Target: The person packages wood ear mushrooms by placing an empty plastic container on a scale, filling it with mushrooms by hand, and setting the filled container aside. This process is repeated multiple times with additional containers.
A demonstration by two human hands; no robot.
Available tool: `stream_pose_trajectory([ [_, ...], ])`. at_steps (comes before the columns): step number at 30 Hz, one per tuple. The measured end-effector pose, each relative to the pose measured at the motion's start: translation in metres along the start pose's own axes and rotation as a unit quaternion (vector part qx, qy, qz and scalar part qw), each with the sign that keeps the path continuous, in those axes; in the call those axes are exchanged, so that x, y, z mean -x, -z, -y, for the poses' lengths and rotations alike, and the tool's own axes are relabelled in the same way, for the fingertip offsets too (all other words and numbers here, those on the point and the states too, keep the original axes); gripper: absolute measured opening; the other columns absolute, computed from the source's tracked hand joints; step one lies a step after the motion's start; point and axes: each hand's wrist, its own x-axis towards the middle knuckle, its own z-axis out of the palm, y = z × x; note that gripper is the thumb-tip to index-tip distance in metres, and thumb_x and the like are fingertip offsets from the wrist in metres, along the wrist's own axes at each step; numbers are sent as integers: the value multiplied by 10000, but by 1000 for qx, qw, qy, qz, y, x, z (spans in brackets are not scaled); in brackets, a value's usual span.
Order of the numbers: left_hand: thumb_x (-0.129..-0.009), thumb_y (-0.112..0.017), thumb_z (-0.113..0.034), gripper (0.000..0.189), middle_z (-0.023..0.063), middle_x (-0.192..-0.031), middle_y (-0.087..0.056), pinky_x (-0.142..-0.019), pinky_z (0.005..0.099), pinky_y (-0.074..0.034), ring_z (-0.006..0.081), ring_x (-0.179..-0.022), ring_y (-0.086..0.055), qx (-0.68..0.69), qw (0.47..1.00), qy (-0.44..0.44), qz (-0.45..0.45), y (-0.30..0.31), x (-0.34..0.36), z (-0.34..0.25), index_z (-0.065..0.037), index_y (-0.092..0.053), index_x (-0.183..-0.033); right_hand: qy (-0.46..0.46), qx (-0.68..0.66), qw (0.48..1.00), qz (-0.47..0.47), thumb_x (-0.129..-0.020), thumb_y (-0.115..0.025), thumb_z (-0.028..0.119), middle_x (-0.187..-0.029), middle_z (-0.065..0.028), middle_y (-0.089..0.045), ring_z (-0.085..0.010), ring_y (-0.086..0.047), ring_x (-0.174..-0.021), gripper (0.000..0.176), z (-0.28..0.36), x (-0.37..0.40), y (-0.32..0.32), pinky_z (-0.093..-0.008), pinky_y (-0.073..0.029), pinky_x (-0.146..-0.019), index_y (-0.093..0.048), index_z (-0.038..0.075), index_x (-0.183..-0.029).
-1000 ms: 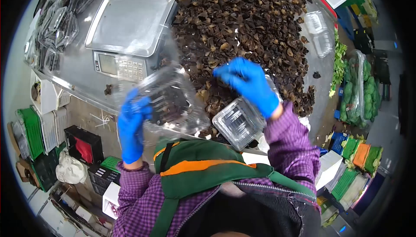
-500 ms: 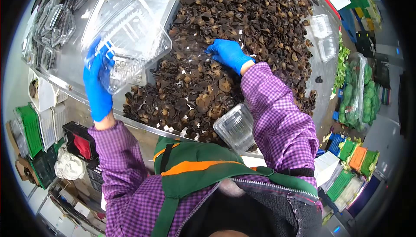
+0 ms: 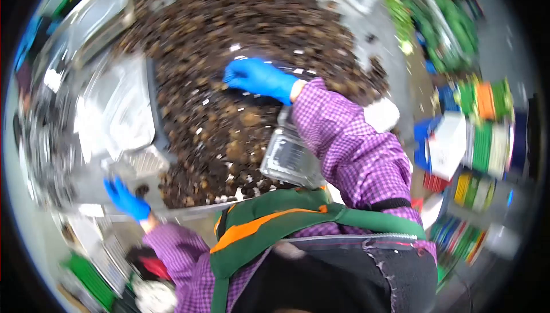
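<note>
Right hand point(image 3: 260, 78) rests on dark, crinkled dried fungus point(image 3: 229, 135) heaped from centre to 12 o'clock, its grip lost to blur. The left hand point(image 3: 126, 198), grip equally unclear, sits at the table edge point(image 3: 189, 210) at 8 o'clock, below the scale point(image 3: 114, 107).

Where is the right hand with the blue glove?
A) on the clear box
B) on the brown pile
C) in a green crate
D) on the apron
B: the right hand reaches out over the brown pile and rests on top of it.
</note>
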Motion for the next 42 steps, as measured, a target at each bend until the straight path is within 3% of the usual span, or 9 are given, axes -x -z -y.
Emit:
stream_pose_trajectory([
  [1, -941, -535, -214, 580, 170, -1465, -334, -1104, 390, -284, 271, -1325, -354, 5, 986, 142, -85, -7, 9, -19, 42, -321, -1414, 73, -10, 996, -54, -806, -666, 163, -822, -115, -662, -248, -621, -710, 152, -15, 13, 3, -354, -492, -680, -638, 41, -891],
  [7, -919, -581, -251, 588, 204, -1415, -399, -1086, 412, -302, 312, -1288, -399, -225, 972, 11, -71, 27, 75, 104, 57, -377, -1376, -45, -65, 957, -280, -846, -657, 83, -906, -50, -671, -100, -614, -833, 167, -10, 174, 60, -267, -507, -775, -650, 22, -1001],
  [12, -904, -591, -307, 564, 173, -1366, -476, -1015, 450, -368, 321, -1207, -494, -392, 918, -68, -11, 14, 89, 103, 0, -440, -1352, -195, -3, 775, -601, -876, -640, 106, -866, -42, -678, -100, -609, -793, 141, -98, 347, 89, -255, -504, -727, -669, 5, -969],
  [16, -898, -573, -342, 555, 154, -1346, -502, -960, 449, -409, 322, -1177, -521, -400, 915, -42, -10, 17, 83, 117, -40, -460, -1349, -301, 63, 673, -673, -826, -645, 57, -904, -82, -698, -131, -641, -805, 166, -129, 455, 84, -273, -508, -742, -670, 4, -981],
  [18, -896, -569, -335, 560, 151, -1351, -498, -955, 442, -411, 317, -1178, -522, -408, 913, -35, 1, 16, 85, 111, -29, -456, -1351, -231, -43, 664, -710, -813, -631, 37, -941, -84, -700, -143, -646, -822, 188, -151, 483, 80, -278, -508, -753, -680, 4, -992],
  [24, -885, -576, -317, 546, 129, -1337, -511, -920, 423, -438, 319, -1150, -542, -479, 877, 19, 44, 9, 90, 67, -59, -465, -1354, -299, 16, 608, -736, -811, -678, 119, -862, -74, -708, -136, -646, -796, 161, -173, 481, 81, -276, -511, -733, -713, 3, -917],
  [30, -841, -606, -299, 518, 123, -1380, -474, -926, 484, -406, 342, -1162, -527, -475, 880, -6, 14, 15, 91, 95, -123, -503, -1318, -332, 167, 638, -674, -779, -725, 178, -820, -74, -706, -147, -642, -728, 213, -185, 423, 110, -297, -502, -680, -688, 2, -893],
  [38, -859, -591, -282, 457, 109, -1418, -448, -945, 491, -347, 317, -1209, -505, -469, 882, 34, 12, 12, 95, 83, -146, -538, -1292, -308, 101, 716, -618, -800, -706, 128, -731, -36, -647, -107, -572, -674, 139, -178, 331, 138, -270, -475, -660, -636, 9, -813],
  [42, -869, -581, -271, 420, 111, -1431, -436, -951, 484, -340, 314, -1223, -498, -474, 880, 31, 10, 12, 96, 93, -140, -565, -1268, -188, 76, 797, -569, -806, -682, 148, -780, -57, -647, -125, -596, -738, 160, -173, 223, 144, -280, -485, -697, -621, 16, -873],
])
